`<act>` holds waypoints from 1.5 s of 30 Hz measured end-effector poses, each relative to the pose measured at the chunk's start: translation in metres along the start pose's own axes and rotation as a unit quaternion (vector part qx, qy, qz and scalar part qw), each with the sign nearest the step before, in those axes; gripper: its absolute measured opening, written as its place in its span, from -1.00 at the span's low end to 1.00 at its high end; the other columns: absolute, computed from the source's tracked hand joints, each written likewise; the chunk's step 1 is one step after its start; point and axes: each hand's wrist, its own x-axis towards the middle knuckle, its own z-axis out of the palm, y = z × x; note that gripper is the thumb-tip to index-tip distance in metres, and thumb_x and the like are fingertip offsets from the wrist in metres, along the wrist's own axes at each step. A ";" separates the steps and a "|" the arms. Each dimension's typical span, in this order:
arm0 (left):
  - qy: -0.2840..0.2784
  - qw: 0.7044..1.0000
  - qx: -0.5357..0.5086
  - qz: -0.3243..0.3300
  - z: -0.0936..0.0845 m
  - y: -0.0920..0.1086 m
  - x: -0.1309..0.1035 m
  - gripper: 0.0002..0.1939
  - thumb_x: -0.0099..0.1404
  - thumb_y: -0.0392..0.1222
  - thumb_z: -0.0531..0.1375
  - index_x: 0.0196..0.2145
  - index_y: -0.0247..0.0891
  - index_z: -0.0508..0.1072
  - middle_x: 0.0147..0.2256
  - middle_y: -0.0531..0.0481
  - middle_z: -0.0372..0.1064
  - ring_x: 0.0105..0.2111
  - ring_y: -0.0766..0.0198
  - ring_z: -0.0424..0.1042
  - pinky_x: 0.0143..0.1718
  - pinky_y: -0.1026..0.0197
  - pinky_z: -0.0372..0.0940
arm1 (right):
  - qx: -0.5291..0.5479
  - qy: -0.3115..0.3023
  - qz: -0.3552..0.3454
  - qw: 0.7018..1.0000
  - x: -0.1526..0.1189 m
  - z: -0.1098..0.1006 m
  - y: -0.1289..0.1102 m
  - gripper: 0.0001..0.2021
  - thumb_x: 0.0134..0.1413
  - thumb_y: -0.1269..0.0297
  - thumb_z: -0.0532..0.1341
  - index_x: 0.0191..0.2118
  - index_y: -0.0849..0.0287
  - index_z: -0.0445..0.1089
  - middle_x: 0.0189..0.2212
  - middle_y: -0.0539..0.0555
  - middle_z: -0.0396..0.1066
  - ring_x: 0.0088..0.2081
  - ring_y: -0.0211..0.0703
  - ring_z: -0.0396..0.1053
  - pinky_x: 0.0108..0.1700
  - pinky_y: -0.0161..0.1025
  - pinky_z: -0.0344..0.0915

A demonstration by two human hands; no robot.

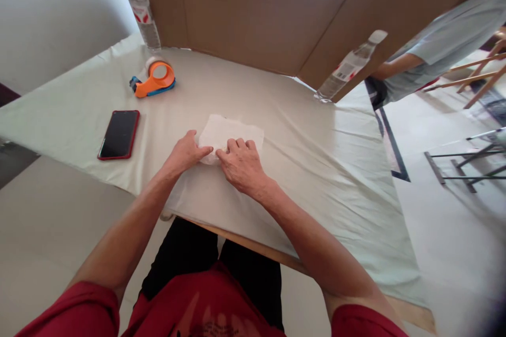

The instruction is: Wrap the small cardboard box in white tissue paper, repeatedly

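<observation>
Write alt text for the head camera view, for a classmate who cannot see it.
A person's left hand and right hand touch a thin white sheet on a cloth-covered table. Two bottles stand by brown cardboard; an orange tape dispenser and a dark-screened device lie to the left.

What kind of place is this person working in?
Probably a makeshift indoor workstation in a shared room, though I can't say what kind of building. The cloth-covered table has a tall cardboard panel behind it, and another person is just beyond, near folding-style metal frames.
</observation>
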 end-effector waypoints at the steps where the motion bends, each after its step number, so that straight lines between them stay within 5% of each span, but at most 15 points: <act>1: 0.000 0.999 -0.035 -0.004 0.004 0.001 0.001 -0.24 0.15 -0.05 0.30 0.23 -0.48 0.28 -0.31 -0.12 0.50 -0.32 0.09 0.48 -0.31 0.18 0.31 | 0.001 -0.003 -0.002 1.000 0.001 -0.001 0.000 -0.72 0.33 0.39 0.03 -0.09 0.15 0.49 -0.14 0.28 0.40 -0.11 0.11 0.21 -0.17 -0.03 -0.09; 4: -0.019 0.986 -0.166 -0.005 0.014 0.005 0.003 -0.60 0.10 -0.21 0.22 -0.08 -0.39 0.46 -0.43 0.01 0.43 -0.48 0.27 0.37 -0.46 0.27 0.22 | 0.007 -0.021 -0.008 1.000 0.004 -0.005 0.002 -0.73 0.32 0.35 0.05 -0.11 0.16 0.51 -0.13 0.29 0.40 -0.09 0.13 0.22 -0.16 -0.03 -0.08; 7: -0.028 0.964 -0.265 0.004 0.021 0.009 0.002 -0.86 0.05 -0.25 0.16 -0.39 -0.31 0.42 -0.54 0.11 0.29 -0.56 0.37 0.24 -0.54 0.34 0.11 | 0.021 -0.041 -0.014 0.999 0.007 -0.008 0.005 -0.73 0.33 0.32 0.05 -0.12 0.15 0.52 -0.11 0.29 0.40 -0.08 0.13 0.22 -0.16 -0.04 -0.07; 17: -0.075 0.917 -0.392 -0.020 0.023 0.023 0.001 -0.86 0.01 -0.17 0.22 -0.45 -0.26 0.39 -0.58 0.14 0.24 -0.60 0.42 0.21 -0.58 0.34 0.15 | 0.050 -0.042 -0.012 0.998 0.010 -0.009 0.012 -0.72 0.34 0.31 0.06 0.01 0.18 0.46 -0.09 0.27 0.45 -0.06 0.10 0.26 -0.13 -0.06 -0.03; 22: -0.091 0.923 -0.374 -0.025 0.020 0.028 0.000 -0.89 0.01 -0.21 0.16 -0.44 -0.24 0.40 -0.54 0.10 0.30 -0.56 0.37 0.25 -0.52 0.29 0.22 | 0.082 -0.042 0.023 0.996 0.012 -0.013 0.011 -0.57 0.30 0.26 0.12 0.20 0.37 0.29 -0.02 0.33 0.49 -0.01 0.15 0.33 -0.06 -0.05 0.03; 27: -0.089 0.939 -0.332 0.016 0.017 0.036 -0.008 -0.66 0.03 -0.10 0.27 -0.24 -0.32 0.53 -0.40 0.01 0.49 -0.44 0.30 0.39 -0.39 0.25 0.29 | 0.137 -0.031 0.051 0.989 0.008 -0.013 0.013 -0.40 0.22 0.33 0.15 0.32 0.47 0.11 -0.05 0.36 0.54 -0.01 0.17 0.38 0.00 -0.05 0.08; 33: -0.090 0.963 -0.243 0.069 0.009 0.038 -0.024 -0.55 0.11 -0.09 0.20 -0.07 -0.35 0.55 -0.22 -0.08 0.57 -0.24 0.16 0.50 -0.15 0.14 0.36 | 0.319 0.063 0.052 0.944 -0.016 0.000 0.034 -0.51 0.24 0.31 0.12 0.26 0.29 0.24 -0.03 0.22 0.56 -0.01 0.01 0.46 0.14 -0.02 0.19; 38: -0.136 0.965 -0.170 0.144 0.008 0.037 -0.027 -0.46 0.11 -0.25 0.13 0.07 -0.34 0.49 -0.06 -0.11 0.57 -0.08 0.09 0.53 0.00 0.08 0.39 | 0.330 0.180 0.152 0.914 -0.049 0.012 0.056 -0.70 0.22 0.26 0.13 0.02 0.14 0.44 0.04 0.21 0.51 0.10 0.06 0.42 0.16 0.07 0.28; 45: -0.072 0.965 -0.011 0.254 0.014 0.038 -0.023 -0.58 0.26 -0.30 0.01 -0.04 -0.25 0.56 -0.06 -0.11 0.57 -0.01 0.09 0.51 0.09 0.08 0.36 | 0.380 0.110 0.281 0.874 -0.083 0.028 0.070 -0.57 0.14 0.05 0.21 0.06 0.15 0.41 0.02 0.26 0.48 -0.11 0.04 0.48 -0.18 -0.05 0.41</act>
